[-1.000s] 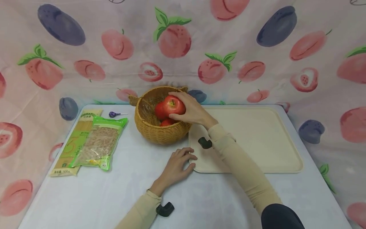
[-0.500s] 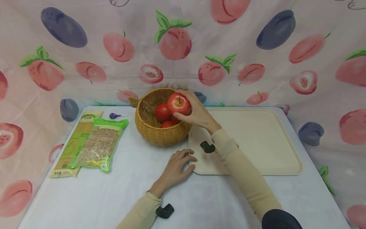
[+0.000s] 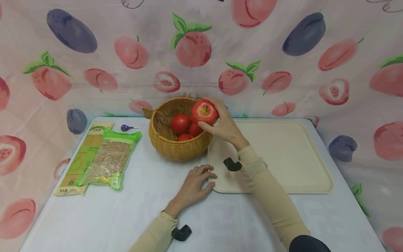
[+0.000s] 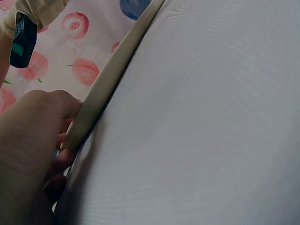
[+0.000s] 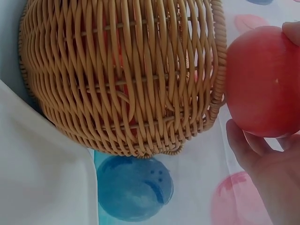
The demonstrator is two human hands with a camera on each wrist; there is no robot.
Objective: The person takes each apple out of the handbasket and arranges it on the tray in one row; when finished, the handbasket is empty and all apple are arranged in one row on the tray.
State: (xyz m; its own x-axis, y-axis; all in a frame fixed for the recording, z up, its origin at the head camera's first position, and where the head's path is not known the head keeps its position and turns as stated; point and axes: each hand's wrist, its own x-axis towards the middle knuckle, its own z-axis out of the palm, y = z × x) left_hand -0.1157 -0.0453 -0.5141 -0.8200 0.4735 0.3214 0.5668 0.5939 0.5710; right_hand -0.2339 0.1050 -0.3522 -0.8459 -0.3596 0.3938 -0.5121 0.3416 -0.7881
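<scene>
My right hand point(image 3: 228, 127) grips a red apple point(image 3: 203, 111) between thumb and fingers, at the right rim of a wicker basket point(image 3: 176, 150). In the right wrist view the apple point(image 5: 265, 84) is just beyond the basket's woven rim point(image 5: 218, 61). Several more red fruits point(image 3: 181, 123) lie inside the basket, partly hidden. My left hand point(image 3: 192, 187) rests at the near-left corner of a cream tray point(image 3: 277, 157). Its fingers look relaxed. Close up in the left wrist view, fingertips touch the tray's edge point(image 4: 101, 91).
On the left, a green-edged clear bag point(image 3: 108, 159) overlaps a flat packet of noodles point(image 3: 78, 157). A purple-wrapped lollipop point(image 3: 126, 127) lies behind them. The basket stands against the fruit-printed backdrop point(image 3: 252, 35), left of the tray.
My right hand has moved to the right with the apple, from over the basket's middle to its right rim, uncovering more fruit inside. The left hand has stayed at the tray corner.
</scene>
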